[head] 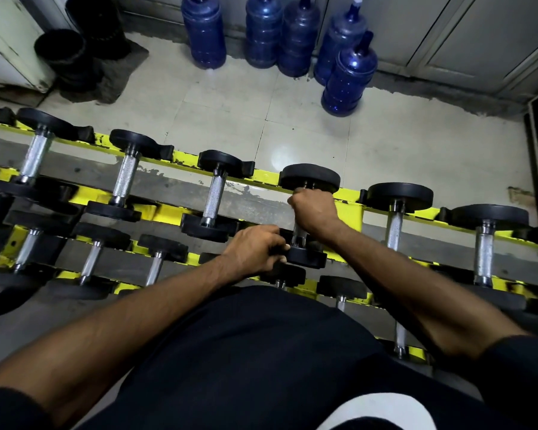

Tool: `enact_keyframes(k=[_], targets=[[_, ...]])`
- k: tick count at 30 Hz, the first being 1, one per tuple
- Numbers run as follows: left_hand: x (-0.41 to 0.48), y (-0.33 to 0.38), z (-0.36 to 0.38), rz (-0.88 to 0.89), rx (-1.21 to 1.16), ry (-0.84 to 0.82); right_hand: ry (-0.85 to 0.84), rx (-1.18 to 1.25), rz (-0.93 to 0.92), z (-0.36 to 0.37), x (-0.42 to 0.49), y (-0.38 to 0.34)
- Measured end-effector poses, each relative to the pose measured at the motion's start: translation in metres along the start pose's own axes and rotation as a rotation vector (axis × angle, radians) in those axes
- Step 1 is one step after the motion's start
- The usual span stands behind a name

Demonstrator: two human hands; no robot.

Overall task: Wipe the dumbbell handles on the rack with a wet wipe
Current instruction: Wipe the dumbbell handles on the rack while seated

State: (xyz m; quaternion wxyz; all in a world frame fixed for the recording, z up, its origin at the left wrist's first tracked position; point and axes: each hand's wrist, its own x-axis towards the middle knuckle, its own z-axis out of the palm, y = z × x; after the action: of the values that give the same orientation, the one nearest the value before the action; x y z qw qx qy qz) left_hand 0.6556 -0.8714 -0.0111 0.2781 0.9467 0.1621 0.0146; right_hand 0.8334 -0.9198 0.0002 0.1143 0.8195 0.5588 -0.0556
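A yellow rack (348, 209) carries rows of black dumbbells with knurled metal handles. My right hand (316, 211) is closed around the handle of the fourth dumbbell (309, 178) on the top row, just below its far head. No wet wipe shows; the fist hides whatever lies inside it. My left hand (255, 251) grips the near head (305, 257) of that same dumbbell from the left side. A short stretch of bare handle (298, 238) shows between my two hands.
Neighbouring top-row dumbbells sit at left (215, 197) and right (395, 225). Lower rows of dumbbells (156, 265) lie under my arms. Several blue water jugs (348, 76) stand on the tiled floor beyond the rack, with black bins (66, 54) at the far left.
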Motion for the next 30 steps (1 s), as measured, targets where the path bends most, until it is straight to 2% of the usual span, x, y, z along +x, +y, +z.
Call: enact_keyframes(k=[3, 5, 7, 8, 11, 13, 17, 19, 21, 24, 28, 30], targets=[[0.001, 0.0, -0.001, 0.015, 0.009, 0.002, -0.228, -0.092, -0.111, -0.012, 0.005, -0.017], [0.001, 0.001, -0.002, 0.028, 0.004, -0.001, -0.311, -0.081, -0.226, -0.019, 0.006, -0.021], [0.001, 0.001, -0.002, 0.027, -0.005, 0.0, -0.324, -0.035, -0.282, -0.021, 0.001, -0.017], [0.001, 0.001, -0.002, 0.024, -0.006, 0.003, -0.278, 0.012, -0.279, -0.019, -0.001, -0.01], [-0.001, -0.001, 0.0, 0.017, -0.016, 0.009, -0.05, 0.295, -0.141, 0.002, -0.015, 0.012], [-0.002, -0.002, 0.001, 0.017, -0.012, 0.007, -0.009, 0.545, 0.01, 0.017, -0.029, 0.024], [-0.001, -0.004, 0.003, 0.008, -0.012, -0.004, -0.252, 0.82, 0.28, 0.039, -0.045, 0.035], [-0.001, -0.004, 0.003, 0.003, -0.011, -0.015, -0.297, 1.088, 0.438, 0.047, -0.045, 0.038], [-0.001, -0.003, 0.003, 0.005, -0.006, -0.012, -0.309, 1.232, 0.529, 0.054, -0.043, 0.034], [-0.001, -0.003, 0.002, -0.003, -0.006, -0.011, -0.357, 1.267, 0.581, 0.06, -0.04, 0.023], [-0.001, -0.002, 0.0, 0.006, -0.011, -0.006, -0.502, 1.303, 0.54, 0.065, -0.034, 0.027], [0.0, -0.001, 0.0, 0.009, -0.007, -0.006, -0.511, 1.369, 0.566, 0.056, -0.039, 0.033]])
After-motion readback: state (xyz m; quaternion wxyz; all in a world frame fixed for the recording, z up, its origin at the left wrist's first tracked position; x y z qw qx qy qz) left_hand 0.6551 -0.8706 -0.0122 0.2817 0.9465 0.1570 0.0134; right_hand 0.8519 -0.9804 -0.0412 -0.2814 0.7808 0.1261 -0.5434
